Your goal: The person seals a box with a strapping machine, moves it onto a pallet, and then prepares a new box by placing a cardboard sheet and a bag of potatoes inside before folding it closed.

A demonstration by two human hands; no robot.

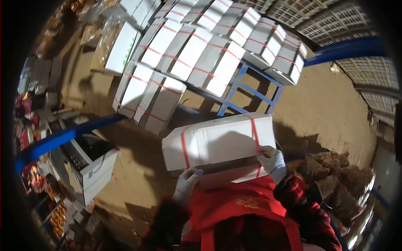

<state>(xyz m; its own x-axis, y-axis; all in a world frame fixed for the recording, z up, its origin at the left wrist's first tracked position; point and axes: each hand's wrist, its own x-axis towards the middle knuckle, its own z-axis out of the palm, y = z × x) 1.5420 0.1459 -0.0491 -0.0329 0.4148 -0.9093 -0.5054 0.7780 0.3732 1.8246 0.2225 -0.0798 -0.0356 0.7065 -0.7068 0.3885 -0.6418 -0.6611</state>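
A long white cardboard box (220, 140), bound with two red straps, is held in front of my body against the red apron (238, 203). My left hand (187, 183), in a pale glove with bare fingertips, grips its near edge beside the left strap. At the other end my right hand (273, 163), gloved the same way, is closed on the box close to the right strap. The box's underside is hidden.
Strapped white boxes (176, 46) are stacked in rows on a blue metal frame cart (251, 90) ahead. To the left stands a white-sided machine (98, 175) beside a blue bar (71, 134). Filled sacks (335, 175) lie at right. Stacked crates (335, 25) line the far right.
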